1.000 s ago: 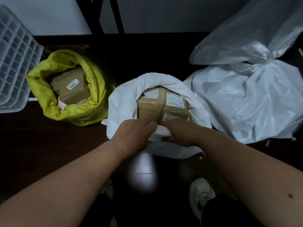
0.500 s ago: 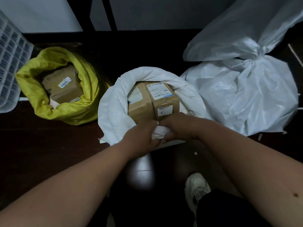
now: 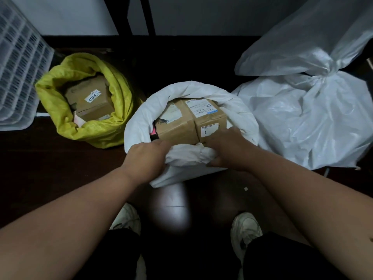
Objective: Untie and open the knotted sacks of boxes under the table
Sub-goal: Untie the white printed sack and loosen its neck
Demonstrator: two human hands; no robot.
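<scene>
While the white sack's (image 3: 141,126) near rim is gripped by left hand (image 3: 147,156) and right hand (image 3: 226,150), it should be rolled down evenly, clear of the boxes (image 3: 191,120).

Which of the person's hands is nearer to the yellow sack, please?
Left. The left hand grips the near rim of the white sack, just right of the yellow sack. The right hand holds the same rim farther right.

Both forearms extended forward, left hand (image 3: 146,156) and right hand (image 3: 228,147) clenched, knuckles up
</scene>
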